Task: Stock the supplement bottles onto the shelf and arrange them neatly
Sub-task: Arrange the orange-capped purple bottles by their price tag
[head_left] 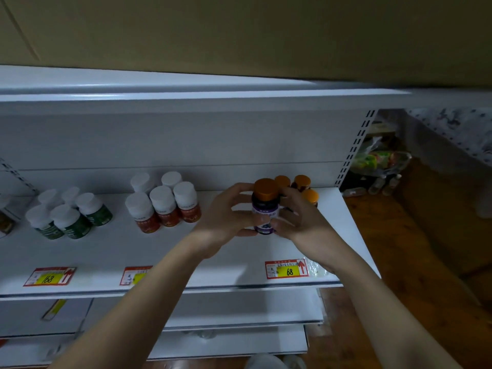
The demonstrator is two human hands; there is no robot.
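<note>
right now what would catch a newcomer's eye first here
First, the two hands meeting mid-shelf: the left hand and right hand both grip an orange-capped purple-label bottle, in front of more orange-capped bottles at the shelf's right end. Next, the white-capped groups to the left: red-label bottles in the middle and green-label bottles further left. Red-and-yellow price tags line the white shelf front.

Green-label bottles [69, 221]: five. Red-label bottles [166, 206]: five. Orange-capped bottles [265, 206]: four. Price tags [287, 269]: three.
</note>
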